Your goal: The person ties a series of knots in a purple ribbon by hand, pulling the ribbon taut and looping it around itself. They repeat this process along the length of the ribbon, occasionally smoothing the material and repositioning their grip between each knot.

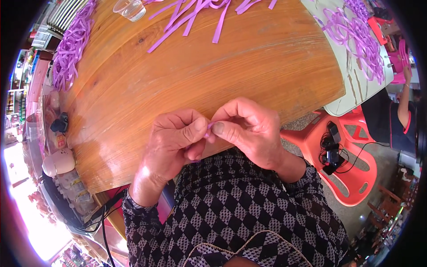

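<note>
A narrow purple ribbon [210,127] is pinched between the left hand [171,135] and the right hand [253,133], over the near edge of the wooden table [213,80]. Each hand grips it between thumb and bent index finger, the two thumb tips almost meeting. The short stretch in sight slants from lower left to upper right, its upper end pointing toward the right fingertips; the fingers cover most of the rest, so its full long axis cannot be told. Under the hands is the checked black-and-grey garment [240,196]. The tabletop is orange-brown, with grain running across it and a glossy patch at the left. Toward its far side lie loose ribbon strips [187,20], near a clear plastic cup [132,10]; a tangled ribbon heap [73,49] follows the left edge. At the right, a white table [342,93] bears another ribbon pile [356,40]. Below it, on a speckled floor [311,119], an orange plastic stool [360,167] holds black devices with cables [331,153]. Another person's arm [404,98] shows at far right, and stocked shelves [20,91] at far left.
</note>
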{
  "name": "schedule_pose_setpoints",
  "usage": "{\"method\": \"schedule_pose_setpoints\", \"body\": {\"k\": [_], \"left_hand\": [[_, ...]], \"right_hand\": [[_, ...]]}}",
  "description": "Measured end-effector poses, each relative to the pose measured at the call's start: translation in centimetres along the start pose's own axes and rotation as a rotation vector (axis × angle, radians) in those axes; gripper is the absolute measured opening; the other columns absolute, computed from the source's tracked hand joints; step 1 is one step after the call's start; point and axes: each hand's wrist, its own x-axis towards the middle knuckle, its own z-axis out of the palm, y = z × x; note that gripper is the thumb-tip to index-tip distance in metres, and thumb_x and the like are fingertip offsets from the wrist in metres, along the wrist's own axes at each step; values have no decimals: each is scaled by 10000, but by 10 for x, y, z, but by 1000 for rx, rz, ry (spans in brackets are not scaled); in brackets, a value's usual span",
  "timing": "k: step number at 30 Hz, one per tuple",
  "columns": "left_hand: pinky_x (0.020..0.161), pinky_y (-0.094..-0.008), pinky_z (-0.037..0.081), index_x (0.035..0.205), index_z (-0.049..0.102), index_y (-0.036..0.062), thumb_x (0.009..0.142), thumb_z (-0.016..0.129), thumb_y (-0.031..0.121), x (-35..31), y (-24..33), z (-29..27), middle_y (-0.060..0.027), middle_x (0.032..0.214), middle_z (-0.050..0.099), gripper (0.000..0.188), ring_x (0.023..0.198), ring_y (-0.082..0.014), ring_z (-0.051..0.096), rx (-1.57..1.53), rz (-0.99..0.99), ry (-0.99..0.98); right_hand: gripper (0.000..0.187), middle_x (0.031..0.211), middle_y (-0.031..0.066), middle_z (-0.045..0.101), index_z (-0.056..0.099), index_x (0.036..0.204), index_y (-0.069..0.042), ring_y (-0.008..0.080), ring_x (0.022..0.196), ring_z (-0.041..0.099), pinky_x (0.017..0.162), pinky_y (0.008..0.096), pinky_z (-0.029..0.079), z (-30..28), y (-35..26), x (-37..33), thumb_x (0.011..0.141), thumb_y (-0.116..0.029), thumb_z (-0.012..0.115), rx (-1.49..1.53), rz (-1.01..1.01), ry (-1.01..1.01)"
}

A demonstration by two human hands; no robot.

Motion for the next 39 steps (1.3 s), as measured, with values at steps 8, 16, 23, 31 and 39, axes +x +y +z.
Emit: {"method": "schedule_pose_setpoints", "body": {"k": [8, 16, 23, 31, 39], "left_hand": [[403, -185, 319, 803, 569, -9, 877, 572, 192, 6, -9, 8, -27, 619, 535, 214, 458, -62, 419, -29, 184, 128], [400, -199, 328, 773, 556, -10, 856, 593, 180, 5, -13, 20, -57, 650, 560, 210, 442, -84, 439, 103, 260, 194], [408, -184, 287, 912, 601, -15, 874, 567, 224, -2, -6, 26, 4, 655, 543, 245, 429, -26, 316, 52, 256, 162], [444, -157, 318, 982, 607, -6, 884, 567, 216, -9, 2, 22, -1, 789, 600, 246, 523, -12, 414, 70, 299, 171], [568, -144, 354, 954, 601, -22, 864, 585, 110, -17, 3, 10, 2, 825, 588, 161, 674, -24, 478, 323, 461, 277]], "right_hand": [[197, 723, 89, 579, 575, 852, 10, 211, 586, 511, 528, 303, 379, 2, 10, 4, 687, 20, 683, -727, -716, 205], [250, 716, 79, 583, 575, 831, 4, 205, 564, 479, 500, 291, 366, -2, 14, 4, 627, 86, 694, -940, -942, 264], [203, 883, 103, 591, 580, 820, -8, 208, 732, 509, 598, 282, 408, -13, 0, 6, 656, 93, 643, -862, -761, 211], [133, 843, 111, 581, 548, 758, 35, 129, 713, 543, 626, 237, 428, -8, -1, -2, 711, 158, 533, -295, -373, 202], [136, 819, 111, 571, 542, 749, 46, 122, 719, 555, 620, 229, 437, -17, -8, -4, 707, 170, 503, -288, -333, 147]]}}
